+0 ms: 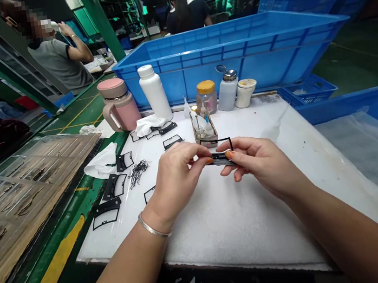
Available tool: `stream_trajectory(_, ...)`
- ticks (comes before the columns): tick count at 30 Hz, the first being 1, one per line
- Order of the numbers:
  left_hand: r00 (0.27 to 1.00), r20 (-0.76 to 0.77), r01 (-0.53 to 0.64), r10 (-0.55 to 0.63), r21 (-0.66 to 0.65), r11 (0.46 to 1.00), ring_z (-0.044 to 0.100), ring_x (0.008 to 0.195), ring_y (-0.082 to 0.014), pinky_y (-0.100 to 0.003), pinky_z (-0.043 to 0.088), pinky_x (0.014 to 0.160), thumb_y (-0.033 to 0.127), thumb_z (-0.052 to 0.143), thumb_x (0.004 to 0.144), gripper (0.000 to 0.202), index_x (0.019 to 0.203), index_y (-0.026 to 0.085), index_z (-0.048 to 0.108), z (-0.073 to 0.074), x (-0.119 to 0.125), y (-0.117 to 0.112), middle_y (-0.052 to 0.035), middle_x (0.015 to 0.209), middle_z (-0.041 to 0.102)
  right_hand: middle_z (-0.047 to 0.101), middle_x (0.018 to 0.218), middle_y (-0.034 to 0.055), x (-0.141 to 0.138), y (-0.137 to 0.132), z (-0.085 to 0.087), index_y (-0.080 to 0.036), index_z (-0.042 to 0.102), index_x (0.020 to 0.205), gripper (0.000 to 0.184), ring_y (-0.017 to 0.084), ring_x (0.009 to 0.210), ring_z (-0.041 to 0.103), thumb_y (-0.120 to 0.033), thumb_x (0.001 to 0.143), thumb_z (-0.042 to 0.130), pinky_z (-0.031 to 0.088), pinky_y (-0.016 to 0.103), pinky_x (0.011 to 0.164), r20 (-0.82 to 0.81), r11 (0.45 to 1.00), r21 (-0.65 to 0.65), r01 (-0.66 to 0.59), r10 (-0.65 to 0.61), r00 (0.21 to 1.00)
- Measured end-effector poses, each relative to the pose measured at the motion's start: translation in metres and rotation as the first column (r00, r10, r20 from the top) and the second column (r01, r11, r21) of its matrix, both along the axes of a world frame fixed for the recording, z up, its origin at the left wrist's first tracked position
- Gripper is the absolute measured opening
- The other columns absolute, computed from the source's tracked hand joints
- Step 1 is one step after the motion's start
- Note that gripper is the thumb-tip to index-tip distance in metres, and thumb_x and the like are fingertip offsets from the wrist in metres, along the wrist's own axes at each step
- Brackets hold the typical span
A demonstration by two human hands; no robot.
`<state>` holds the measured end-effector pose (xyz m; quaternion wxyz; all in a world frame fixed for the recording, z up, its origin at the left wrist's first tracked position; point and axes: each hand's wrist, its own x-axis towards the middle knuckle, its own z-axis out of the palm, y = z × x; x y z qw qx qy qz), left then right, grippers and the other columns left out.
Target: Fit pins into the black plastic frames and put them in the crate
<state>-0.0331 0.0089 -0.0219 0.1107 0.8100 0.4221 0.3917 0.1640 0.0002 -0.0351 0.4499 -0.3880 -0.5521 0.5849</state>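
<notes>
Both hands meet over the middle of a white foam mat (241, 213). Between them is a thin black rectangular frame part (219, 150). My left hand (175, 178) pinches its left end with thumb and forefinger; a silver bangle sits on that wrist. My right hand (260, 162) pinches its right end, fingers curled. Several more black frame parts (114, 185) lie on the mat to the left, beside a small heap of thin black wire pieces (138, 171).
Behind the hands stands a small clear box of tools (204, 130), a white bottle (154, 92), a pink mug (118, 104), a yellow-lidded jar (206, 96) and a dispenser bottle (227, 90). Blue crates (233, 53) line the back and right. Clear trays (13, 194) lie left. Two people work further back.
</notes>
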Motion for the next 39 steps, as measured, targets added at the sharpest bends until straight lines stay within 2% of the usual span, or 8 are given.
stream_trajectory(4,0.992,-0.125,-0.009,0.026,0.133,0.991,0.056,0.077,-0.0151,-0.029,0.041,0.073,0.016,0.066,0.088,0.004,0.084,0.017,0.066,0.001,-0.001,-0.004,0.0005,0.081,0.069,0.067,0.102,0.0077,-0.001,-0.001,0.001,-0.014,0.068,0.104,0.021,0.017,0.075,0.071,-0.032,0.093,0.067,0.054,0.014,0.052,-0.013,1.0,0.018,-0.01,0.01,1.0)
stream_trajectory(7,0.983,-0.179,-0.01,0.04,0.169,0.986,0.054,0.078,-0.0165,-0.03,0.041,0.073,0.019,0.062,0.091,0.007,0.085,0.017,0.066,0.001,-0.001,-0.006,-0.0006,0.082,0.068,0.067,0.1,0.0078,-0.002,-0.002,0.001,-0.013,0.068,0.103,0.02,0.016,0.074,0.07,-0.03,0.093,0.068,0.054,0.014,0.052,-0.027,1.0,0.016,-0.004,0.005,1.0)
stream_trajectory(22,0.972,-0.215,-0.067,0.095,0.137,0.988,0.051,0.08,-0.0174,-0.031,0.039,0.073,0.022,0.058,0.093,0.008,0.087,0.017,0.061,-0.002,0.003,-0.01,-0.0014,0.083,0.063,0.069,0.092,0.0089,-0.008,-0.01,0.008,-0.008,0.066,0.103,0.019,0.013,0.07,0.069,-0.025,0.094,0.064,0.053,0.012,0.053,0.043,0.998,0.057,0.035,-0.037,0.998)
stream_trajectory(28,0.972,-0.214,-0.067,0.097,0.142,0.988,0.05,0.079,-0.0174,-0.03,0.039,0.072,0.021,0.059,0.092,0.007,0.087,0.017,0.061,-0.001,0.004,-0.011,-0.0013,0.082,0.063,0.069,0.085,0.0083,-0.01,-0.013,0.009,-0.008,0.063,0.099,0.017,0.015,0.068,0.069,-0.023,0.093,0.062,0.053,0.013,0.051,0.003,0.998,0.043,0.037,-0.037,0.999)
stream_trajectory(34,0.977,-0.199,-0.038,0.069,0.158,0.987,0.049,0.076,-0.017,-0.031,0.039,0.071,0.019,0.057,0.093,0.009,0.085,0.017,0.06,0.001,0.006,-0.014,-0.0017,0.08,0.063,0.067,0.081,0.0063,-0.013,-0.013,0.008,-0.01,0.063,0.091,0.016,0.015,0.069,0.069,-0.021,0.084,0.071,0.055,0.015,0.055,-0.002,0.997,0.036,0.067,-0.067,0.998)
stream_trajectory(39,0.98,-0.194,-0.017,0.055,0.192,0.981,0.051,0.078,-0.0177,-0.031,0.041,0.072,0.018,0.056,0.093,0.01,0.085,0.018,0.061,0.001,0.008,-0.015,-0.0026,0.082,0.065,0.067,0.082,0.0051,-0.015,-0.014,0.009,-0.011,0.062,0.087,0.014,0.016,0.066,0.068,-0.017,0.079,0.073,0.055,0.017,0.055,0.011,0.995,0.02,0.103,-0.103,0.995)
